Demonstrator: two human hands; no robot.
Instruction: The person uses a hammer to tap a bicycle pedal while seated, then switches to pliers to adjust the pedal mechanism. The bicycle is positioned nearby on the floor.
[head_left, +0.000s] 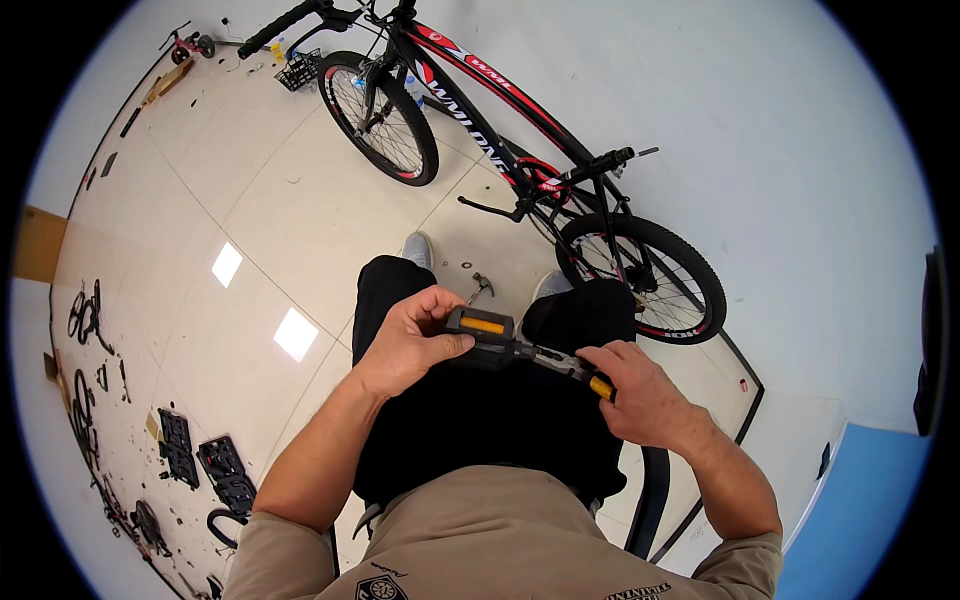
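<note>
My left hand (412,345) is closed around a black bicycle pedal (490,352) with an orange reflector facing up, held above my lap. In my right hand (642,390) I grip a pair of pliers (556,360) with black-and-yellow handles. The metal jaws of the pliers meet the spindle end of the pedal. Whether they bite on the spindle itself is too small to tell. Beyond the pedal, a small claw hammer (484,284) lies on the floor between my shoes, with a small ring close to it.
A black and red bicycle (560,130) leans along the wall ahead, its rear wheel (690,300) near my right knee. Two open black tool cases (228,478) lie on the tiled floor (270,190) at left. Loose bicycle parts line the left wall. A black wire basket (298,72) sits far off.
</note>
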